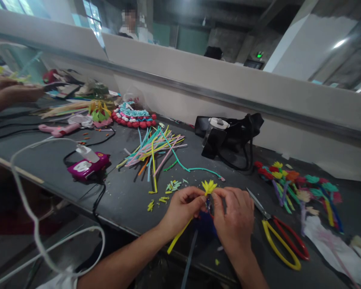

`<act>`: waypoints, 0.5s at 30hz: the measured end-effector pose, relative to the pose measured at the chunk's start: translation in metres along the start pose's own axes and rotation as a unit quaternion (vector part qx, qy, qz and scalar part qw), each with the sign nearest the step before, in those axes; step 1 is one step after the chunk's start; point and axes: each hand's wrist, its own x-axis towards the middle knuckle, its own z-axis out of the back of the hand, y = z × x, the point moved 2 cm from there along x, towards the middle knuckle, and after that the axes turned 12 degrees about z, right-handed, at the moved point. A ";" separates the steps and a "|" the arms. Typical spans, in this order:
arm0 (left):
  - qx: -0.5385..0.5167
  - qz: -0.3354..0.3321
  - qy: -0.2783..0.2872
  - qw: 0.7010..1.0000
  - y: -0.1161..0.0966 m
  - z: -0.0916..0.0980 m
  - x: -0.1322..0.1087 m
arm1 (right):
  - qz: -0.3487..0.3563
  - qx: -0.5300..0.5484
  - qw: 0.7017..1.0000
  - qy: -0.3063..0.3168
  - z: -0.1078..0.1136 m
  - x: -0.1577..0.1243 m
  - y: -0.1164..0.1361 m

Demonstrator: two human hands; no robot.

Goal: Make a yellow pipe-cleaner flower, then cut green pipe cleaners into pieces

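Observation:
Between my hands, near the table's front edge, is a small yellow flower with pointed petals, made of fuzzy craft stems. My left hand is closed, thumb and fingers pinching at the flower's base. A yellow fuzzy strip hangs down below that hand. My right hand is also closed, its thumb and forefinger at the flower's other side. A dark blue object shows under the fingers, mostly hidden and too dark to name. Scissors with one red and one yellow handle lie open beside my right hand.
Loose fuzzy stems and cut bits lie ahead. Finished flowers are at right. A black bag stands by the partition. A purple power strip with a white cable and a pink glue gun are left, near another person's hand.

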 end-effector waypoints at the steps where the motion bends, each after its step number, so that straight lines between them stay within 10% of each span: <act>1: 0.003 0.000 0.000 1.000 0.000 0.000 0.000 | -0.001 -0.001 1.000 0.002 0.000 0.000 0.000; 15: 0.004 0.007 -0.021 1.000 0.000 0.003 0.000 | 0.021 0.016 0.999 -0.039 0.002 -0.002 -0.001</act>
